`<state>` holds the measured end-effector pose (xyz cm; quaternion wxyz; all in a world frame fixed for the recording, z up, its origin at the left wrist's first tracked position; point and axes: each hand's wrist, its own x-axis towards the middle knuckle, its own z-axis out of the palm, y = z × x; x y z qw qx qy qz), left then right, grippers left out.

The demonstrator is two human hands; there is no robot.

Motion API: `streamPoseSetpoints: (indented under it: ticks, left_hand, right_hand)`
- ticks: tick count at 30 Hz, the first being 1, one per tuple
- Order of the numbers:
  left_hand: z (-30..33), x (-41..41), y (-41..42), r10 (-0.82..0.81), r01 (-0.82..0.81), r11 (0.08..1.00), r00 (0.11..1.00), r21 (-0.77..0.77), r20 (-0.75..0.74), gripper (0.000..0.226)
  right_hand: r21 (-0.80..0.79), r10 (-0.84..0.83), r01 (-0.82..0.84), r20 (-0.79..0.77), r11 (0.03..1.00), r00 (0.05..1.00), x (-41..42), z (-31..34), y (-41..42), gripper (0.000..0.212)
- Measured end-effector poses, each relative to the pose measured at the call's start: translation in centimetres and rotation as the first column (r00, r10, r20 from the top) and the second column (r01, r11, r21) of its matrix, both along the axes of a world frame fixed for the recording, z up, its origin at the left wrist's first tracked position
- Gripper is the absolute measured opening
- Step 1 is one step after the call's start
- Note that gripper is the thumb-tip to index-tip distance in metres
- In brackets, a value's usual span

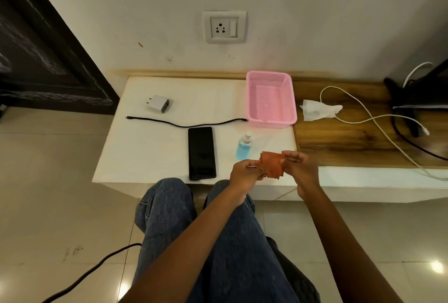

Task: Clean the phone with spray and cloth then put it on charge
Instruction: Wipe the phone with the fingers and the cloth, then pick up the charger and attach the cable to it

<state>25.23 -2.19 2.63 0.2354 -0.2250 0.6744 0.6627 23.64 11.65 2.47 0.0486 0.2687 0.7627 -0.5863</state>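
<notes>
A seated person in blue jeans holds a small orange cloth (272,164) stretched between both hands above the near edge of a low white table (145,147); the left hand (244,171) pinches its left edge, the right hand (299,165) pinches its right edge; a black phone (201,153) lies flat, screen up, near the table's front edge, left of the hands; a blue spray bottle (244,146) stands upright between phone and cloth; behind lie a black cable (184,123), a white charger plug (158,103) and a pink basket (271,118); a wall socket (224,27) sits above
</notes>
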Motion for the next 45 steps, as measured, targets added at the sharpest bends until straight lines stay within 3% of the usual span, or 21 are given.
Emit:
streamPoseSetpoints:
  ticks: [5, 10, 15, 17, 21, 25, 27, 30, 37, 41, 45]
  left_hand:
    - [-0.8, -1.3, 1.3, -0.094, 0.092, 0.995, 0.994, 0.029, 0.062, 0.009]
    - [-1.3, -1.6, 1.5, -0.137, 0.121, 0.985, 0.982, 0.121, 0.13, 0.035]
    - [-1.6, -0.9, 0.9, -0.164, 0.15, 0.982, 0.979, 0.111, 0.122, 0.029]
    - [-1.6, -0.6, 0.1, -0.116, 0.1, 0.989, 0.982, 0.107, 0.15, 0.012]
    - [-0.3, 0.1, -2.1, -0.063, 0.042, 0.988, 0.989, 0.151, 0.136, 0.032]
    - [2.0, -0.6, -5.9, 0.09, -0.097, 0.985, 0.994, 0.141, 0.06, 0.027]
    - [2.7, -1.4, -7.9, 0.19, -0.193, 0.973, 0.981, 0.127, 0.036, 0.025]
    - [3.1, -2.9, -11.2, 0.341, -0.338, 0.931, 0.94, 0.138, -0.002, 0.024]
    - [1.5, -7.3, -17.2, 0.563, -0.56, 0.826, 0.825, 0.07, -0.043, 0.03]
    - [-0.5, -10.0, -19.8, 0.611, -0.612, 0.791, 0.788, 0.011, -0.08, 0.036]
    - [-2.5, -12.5, -21.7, 0.655, -0.652, 0.756, 0.752, 0.063, -0.077, 0.038]
  right_hand:
    - [0.048, -0.022, 0.02, 0.042, 0.999, 0.999, -2.6, -1.9, 0.2, 0.028]
    - [0.121, -0.004, -0.009, 0.108, 0.993, 0.994, -3.3, -3.5, 0.1, 0.033]
    - [0.221, -0.024, 0.006, 0.079, 0.975, 0.997, -2.2, -3.8, 0.1, 0.033]
    - [0.237, -0.053, 0.043, 0.039, 0.971, 0.998, -1.8, -3.4, -0.2, 0.025]
    - [0.215, -0.064, 0.076, -0.061, 0.974, 0.996, -1.6, -1.8, -1.7, 0.017]
    - [0.26, -0.008, 0.064, -0.21, 0.963, 0.978, -2.6, 1.3, -5.3, 0.013]
    - [0.237, 0.091, -0.013, -0.318, 0.971, 0.944, -3.0, 3.1, -7.6, 0.008]
    - [0.198, 0.267, -0.201, -0.408, 0.96, 0.873, -4.1, 5.1, -11.4, 0.024]
    - [0.329, 0.626, -0.542, -0.261, 0.773, 0.735, -9.6, 4.1, -20.3, 0.02]
    - [0.424, 0.743, -0.642, -0.124, 0.639, 0.658, -13.5, 1.0, -24.0, 0.026]
    - [0.537, 0.808, -0.688, 0.019, 0.488, 0.588, -17.5, -2.6, -27.0, 0.041]
